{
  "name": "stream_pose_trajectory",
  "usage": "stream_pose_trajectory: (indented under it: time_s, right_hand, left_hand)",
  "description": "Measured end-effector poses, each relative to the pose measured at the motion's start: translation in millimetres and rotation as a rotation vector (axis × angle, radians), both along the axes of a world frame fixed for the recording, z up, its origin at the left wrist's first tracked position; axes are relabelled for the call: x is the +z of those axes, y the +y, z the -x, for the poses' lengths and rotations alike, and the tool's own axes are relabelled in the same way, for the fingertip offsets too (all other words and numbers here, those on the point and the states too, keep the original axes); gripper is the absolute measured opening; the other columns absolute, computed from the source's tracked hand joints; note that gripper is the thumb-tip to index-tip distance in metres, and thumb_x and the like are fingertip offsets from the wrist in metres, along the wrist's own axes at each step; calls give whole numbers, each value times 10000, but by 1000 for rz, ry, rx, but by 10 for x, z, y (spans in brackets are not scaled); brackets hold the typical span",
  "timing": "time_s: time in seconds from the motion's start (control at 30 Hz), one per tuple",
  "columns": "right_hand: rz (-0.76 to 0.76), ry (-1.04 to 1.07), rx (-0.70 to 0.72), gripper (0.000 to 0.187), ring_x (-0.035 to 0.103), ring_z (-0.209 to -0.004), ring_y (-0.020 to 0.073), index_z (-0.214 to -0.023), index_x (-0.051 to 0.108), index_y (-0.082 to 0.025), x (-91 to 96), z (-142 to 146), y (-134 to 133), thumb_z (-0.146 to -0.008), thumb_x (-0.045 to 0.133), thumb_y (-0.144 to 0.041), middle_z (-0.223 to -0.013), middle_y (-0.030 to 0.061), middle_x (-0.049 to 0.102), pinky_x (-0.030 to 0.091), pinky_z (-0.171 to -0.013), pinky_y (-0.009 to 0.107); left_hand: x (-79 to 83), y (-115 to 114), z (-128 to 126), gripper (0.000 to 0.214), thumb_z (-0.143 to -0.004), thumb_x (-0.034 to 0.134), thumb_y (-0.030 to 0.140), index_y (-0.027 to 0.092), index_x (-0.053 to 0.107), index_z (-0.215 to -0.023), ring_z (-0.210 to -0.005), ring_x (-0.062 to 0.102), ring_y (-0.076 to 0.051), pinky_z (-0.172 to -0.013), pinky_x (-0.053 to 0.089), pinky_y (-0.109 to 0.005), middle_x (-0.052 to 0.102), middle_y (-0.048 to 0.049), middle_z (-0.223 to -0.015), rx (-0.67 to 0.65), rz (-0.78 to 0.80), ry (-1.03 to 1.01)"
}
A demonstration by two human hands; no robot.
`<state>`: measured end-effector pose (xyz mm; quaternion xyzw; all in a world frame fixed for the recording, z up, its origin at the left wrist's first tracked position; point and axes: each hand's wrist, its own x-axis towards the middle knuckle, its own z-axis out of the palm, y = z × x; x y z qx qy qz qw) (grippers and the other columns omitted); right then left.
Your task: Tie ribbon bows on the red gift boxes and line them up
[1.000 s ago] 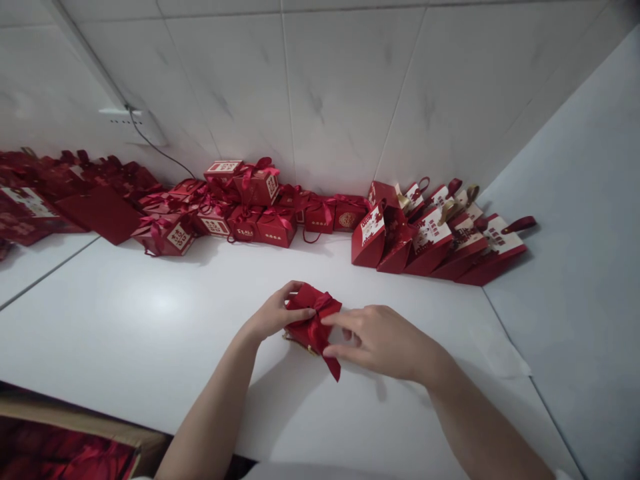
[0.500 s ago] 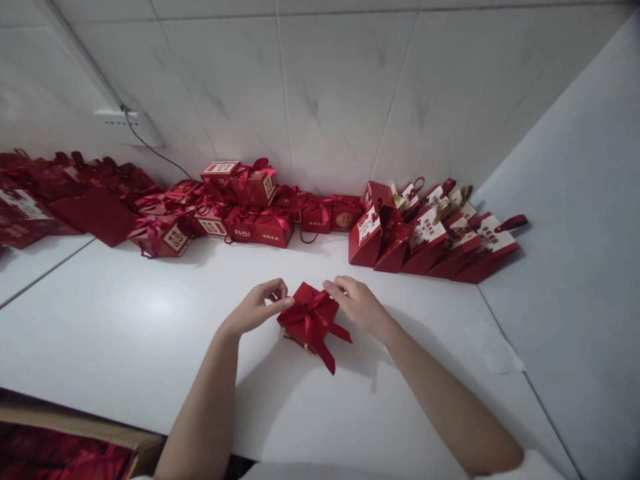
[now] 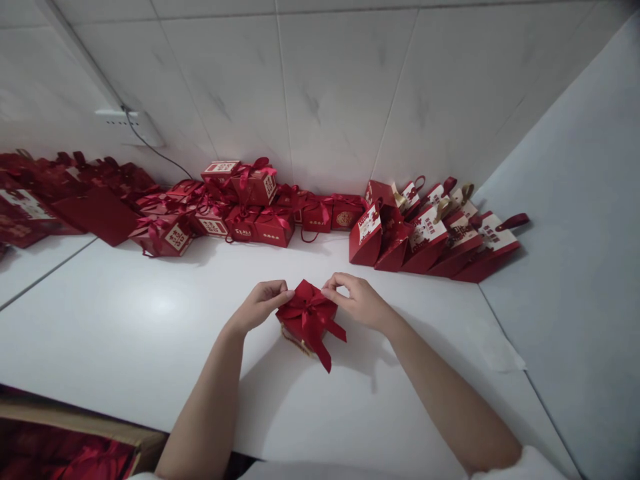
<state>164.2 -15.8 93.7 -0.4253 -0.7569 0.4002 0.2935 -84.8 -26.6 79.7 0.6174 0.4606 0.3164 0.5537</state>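
Note:
A small red gift box [image 3: 293, 327] stands on the white table in front of me, with a gold cord handle [image 3: 299, 343] hanging on its near left side. Across its top lies a red ribbon bow [image 3: 310, 310], its two tails falling toward the near right. My left hand [image 3: 263, 303] pinches the bow's left loop between thumb and forefinger. On the other side, my right hand [image 3: 354, 299] has thumb and fingertip closed on the right loop, the remaining fingers curled.
Several ribbon-tied red boxes [image 3: 273, 227] are piled along the tiled wall. Red wedge-shaped boxes [image 3: 425, 243] with strap handles stand at the back right, more red packages [image 3: 95, 213] at the left. An open carton [image 3: 145, 447] sits below the table's left front edge.
Both hands have closed their fingertips onto the bow's loops. The box and ribbon tails have shifted slightly to the left.

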Motion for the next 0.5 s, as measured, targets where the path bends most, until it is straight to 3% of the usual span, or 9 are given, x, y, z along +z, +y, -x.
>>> stream_pose_trajectory:
  time_s: [0.17,0.37,0.5]
  right_hand:
    - [65,-51,-50,386,589,-829,171,-760,616,-195,-76,43,9,-947,455,-493,-865,23,647,421,-792,294]
    - [15,34,-16,206,592,-889,167,-848,637,-199,-105,59,19,-921,531,-359,-927,26,649,420,-851,296]
    - [37,69,-19,194,592,-870,163,-833,610,-203,-89,32,23,-929,497,-328,-934,26,651,435,-838,297]
  left_hand:
    - [-63,16,-20,482,-877,561,512,172,363,-598,-549,271,-79,-514,211,-228,297,46,-572,19,-19,39]
    - [-73,21,-14,495,-871,575,501,173,342,-583,-552,262,-83,-528,208,-237,287,46,-575,72,-80,39]
    - [-74,35,7,503,-865,576,510,175,335,-578,-557,262,-87,-537,211,-241,277,45,-574,85,-102,41]
